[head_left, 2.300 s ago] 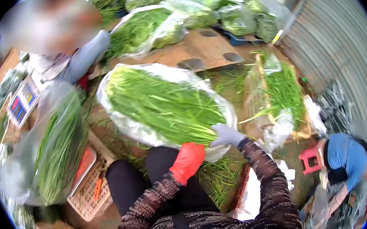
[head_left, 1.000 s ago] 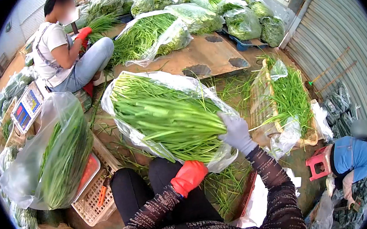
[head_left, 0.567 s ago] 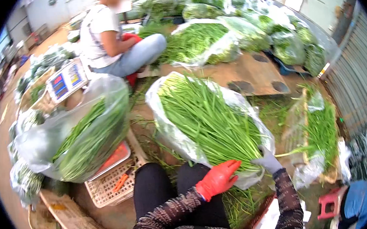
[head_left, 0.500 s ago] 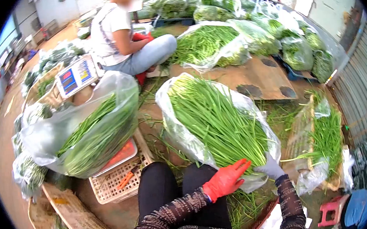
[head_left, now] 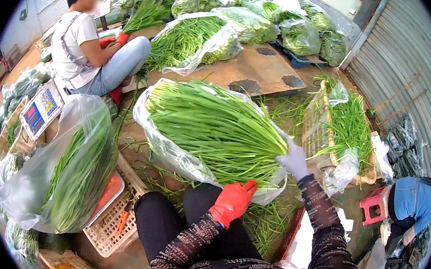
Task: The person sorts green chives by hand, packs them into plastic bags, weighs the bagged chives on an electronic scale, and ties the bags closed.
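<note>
A large heap of long green leafy stalks (head_left: 215, 129) lies in an opened clear plastic bag (head_left: 167, 144) in front of my knees. My right hand (head_left: 292, 160), in a pale grey glove, is closed round the stalk ends at the heap's right end. My left hand (head_left: 232, 203), in a red glove, is at the bag's near edge, its fingers pressed together and pointing right; whether it pinches the bag edge cannot be made out. Left of my knees, a second clear bag (head_left: 81, 163) of stalks rests over a crate.
Orange-handled clippers (head_left: 122, 221) lie in the plastic crate (head_left: 106, 239). A scale (head_left: 42, 110) stands at the left. A person (head_left: 80, 54) in red gloves sits behind it. At the right are a basket (head_left: 328, 123) of greens, a pink stool (head_left: 374, 206) and another person (head_left: 414, 199).
The view has swung right, so the scene sits farther left. My right hand has lifted the stalk ends up and away from my left hand, whose fingers have drawn together.
</note>
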Motion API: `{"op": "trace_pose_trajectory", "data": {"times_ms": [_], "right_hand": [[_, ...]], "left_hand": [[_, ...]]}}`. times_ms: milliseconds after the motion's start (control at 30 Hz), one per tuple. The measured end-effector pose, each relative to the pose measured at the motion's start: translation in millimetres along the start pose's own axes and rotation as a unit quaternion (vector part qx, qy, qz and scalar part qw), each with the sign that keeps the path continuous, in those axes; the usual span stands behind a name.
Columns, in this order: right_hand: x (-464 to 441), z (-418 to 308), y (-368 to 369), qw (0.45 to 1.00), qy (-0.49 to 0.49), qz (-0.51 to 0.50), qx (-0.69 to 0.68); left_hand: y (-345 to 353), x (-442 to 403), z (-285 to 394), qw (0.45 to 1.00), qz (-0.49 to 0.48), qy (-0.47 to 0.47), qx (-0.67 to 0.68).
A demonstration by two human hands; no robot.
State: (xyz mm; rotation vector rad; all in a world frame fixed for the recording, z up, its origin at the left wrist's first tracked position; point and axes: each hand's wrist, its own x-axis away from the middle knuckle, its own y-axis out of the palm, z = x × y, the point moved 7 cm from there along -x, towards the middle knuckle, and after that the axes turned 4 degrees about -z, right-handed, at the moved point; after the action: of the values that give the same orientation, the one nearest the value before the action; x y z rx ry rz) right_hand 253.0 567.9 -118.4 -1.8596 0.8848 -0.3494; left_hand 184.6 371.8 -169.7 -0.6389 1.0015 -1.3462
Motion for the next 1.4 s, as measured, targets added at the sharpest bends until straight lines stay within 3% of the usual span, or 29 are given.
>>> {"op": "trace_pose_trajectory", "data": {"times_ms": [33, 100, 167, 233, 300, 367, 467, 500, 567, 700, 767, 833, 933, 1100, 1167, 1233, 1300, 1367, 1400], "right_hand": [[1, 8, 11, 0.998, -0.012, -0.043, -0.034], [11, 24, 37, 0.94, 0.1, -0.236, -0.225], [18, 11, 24, 0.927, 0.089, -0.247, -0.269], [25, 8, 25, 0.908, 0.081, -0.261, -0.316], [27, 9, 27, 0.89, 0.071, -0.282, -0.353], [36, 4, 30, 0.882, 0.092, -0.324, -0.329], [47, -19, 25, 0.904, 0.06, -0.294, -0.304], [50, -11, 37, 0.902, 0.06, -0.299, -0.305], [51, 6, 54, 0.961, -0.057, -0.259, -0.077], [43, -11, 40, 0.953, 0.015, -0.293, 0.08], [29, -14, 14, 0.967, -0.005, -0.244, 0.08], [13, -29, -41, 0.983, 0.014, -0.162, -0.082], [8, -34, -86, 0.94, 0.051, -0.111, -0.32], [15, -2, -107, 0.912, 0.086, -0.073, -0.395], [22, -2, -117, 0.89, 0.11, -0.014, -0.443], [25, -10, -130, 0.846, 0.117, 0.028, -0.52], [24, -8, -146, 0.846, 0.102, 0.063, -0.52], [27, -19, -154, 0.858, 0.075, 0.068, -0.504], [30, -30, -154, 0.896, 0.063, 0.069, -0.434]], "left_hand": [[-2, -1, -1, 1.0, -0.005, -0.01, 0.001], [-12, 2, -1, 0.999, 0.031, 0.016, 0.024], [-26, 5, 3, 0.991, 0.1, 0.055, 0.07], [-39, 3, 10, 0.992, 0.109, 0.036, 0.056], [-52, 0, 11, 0.983, 0.182, 0.004, 0.025], [-44, -1, 7, 0.982, 0.186, -0.017, 0.028], [-23, -7, 1, 0.996, 0.057, -0.074, -0.015], [-16, -7, -1, 0.995, 0.056, -0.079, -0.015], [-4, -12, -6, 0.995, 0.052, -0.063, -0.061], [-3, -9, -4, 0.992, 0.045, -0.07, -0.094], [1, -6, -2, 0.995, 0.037, -0.048, -0.084], [2, -6, -3, 0.995, 0.025, -0.051, -0.078], [4, -6, -4, 0.996, 0.017, -0.047, -0.072], [-13, -5, 0, 0.998, 0.045, -0.033, -0.013], [-21, -4, 0, 0.995, 0.086, -0.013, 0.039], [-60, 7, 15, 0.972, 0.224, 0.04, 0.061], [-67, 10, 27, 0.971, 0.218, 0.038, 0.091], [-69, 13, 34, 0.929, 0.258, 0.035, 0.264], [-42, 6, 29, 0.87, 0.13, -0.04, 0.473]]}}
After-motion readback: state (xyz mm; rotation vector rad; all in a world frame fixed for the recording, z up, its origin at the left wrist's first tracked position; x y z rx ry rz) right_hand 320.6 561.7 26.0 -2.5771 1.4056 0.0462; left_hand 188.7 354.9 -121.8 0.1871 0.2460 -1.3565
